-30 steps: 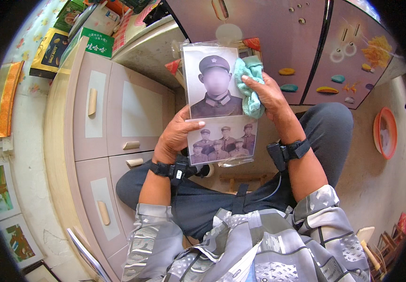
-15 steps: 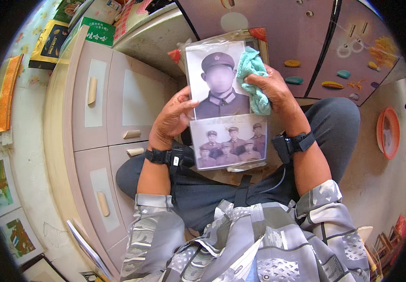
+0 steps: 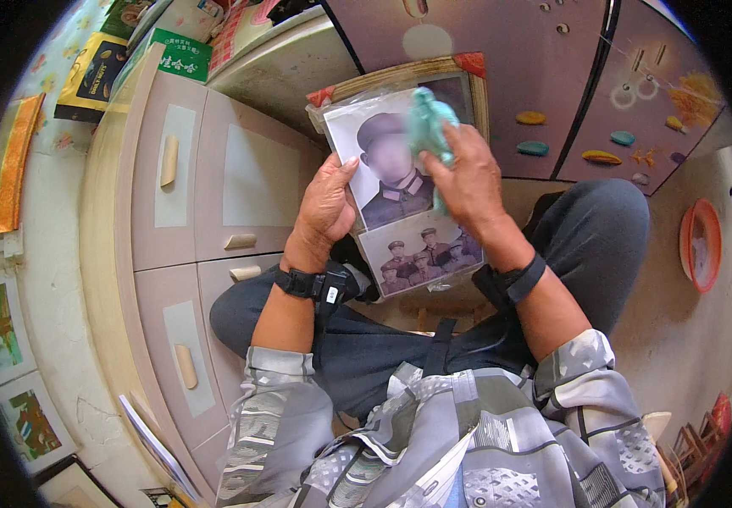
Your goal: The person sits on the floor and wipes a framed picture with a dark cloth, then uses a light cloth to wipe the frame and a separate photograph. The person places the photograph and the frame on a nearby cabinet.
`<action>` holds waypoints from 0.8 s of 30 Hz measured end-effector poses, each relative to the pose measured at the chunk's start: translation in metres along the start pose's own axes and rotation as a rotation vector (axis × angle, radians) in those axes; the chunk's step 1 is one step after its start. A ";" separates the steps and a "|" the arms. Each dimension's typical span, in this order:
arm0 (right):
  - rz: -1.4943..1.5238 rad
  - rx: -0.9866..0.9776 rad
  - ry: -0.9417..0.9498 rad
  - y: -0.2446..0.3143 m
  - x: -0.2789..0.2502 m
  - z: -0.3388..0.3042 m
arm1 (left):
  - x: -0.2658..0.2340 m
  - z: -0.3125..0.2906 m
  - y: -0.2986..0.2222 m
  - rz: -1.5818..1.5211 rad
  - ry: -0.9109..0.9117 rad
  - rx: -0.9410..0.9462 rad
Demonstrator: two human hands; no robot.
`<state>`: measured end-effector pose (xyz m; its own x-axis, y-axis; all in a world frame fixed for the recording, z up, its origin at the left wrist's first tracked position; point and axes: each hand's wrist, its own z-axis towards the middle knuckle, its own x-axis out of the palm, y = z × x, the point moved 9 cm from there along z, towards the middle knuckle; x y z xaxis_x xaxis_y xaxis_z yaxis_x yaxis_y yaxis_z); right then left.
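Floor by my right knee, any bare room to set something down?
Bare floor shows between your right knee and the orange basin. Crowded: lower right, with wooden pieces; upper left, with boxes; and ahead, where your right hand holds a teal cloth over photos.

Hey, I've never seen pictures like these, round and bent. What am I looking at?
No machine, just a person's bare left hand and right hand, with black bands on both wrists. A wide camera on the head looks down, so edges curve. The left holds a portrait photo with a group photo below it; the right holds a teal cloth over part of the portrait. Behind is a picture frame with red corners. A cabinet stands at left; an orange basin is on the floor at right.
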<state>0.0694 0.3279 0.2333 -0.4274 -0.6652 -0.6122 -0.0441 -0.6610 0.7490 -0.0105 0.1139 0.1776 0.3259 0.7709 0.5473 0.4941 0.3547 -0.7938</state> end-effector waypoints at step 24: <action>-0.205 -0.051 -0.057 -0.030 0.006 0.020 | 0.022 -0.015 0.017 0.108 0.131 -0.084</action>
<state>0.0506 0.3508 0.2121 -0.4646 -0.4951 -0.7342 -0.0906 -0.7982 0.5956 0.0170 0.1286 0.1801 0.4803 0.7245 0.4943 0.5141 0.2240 -0.8280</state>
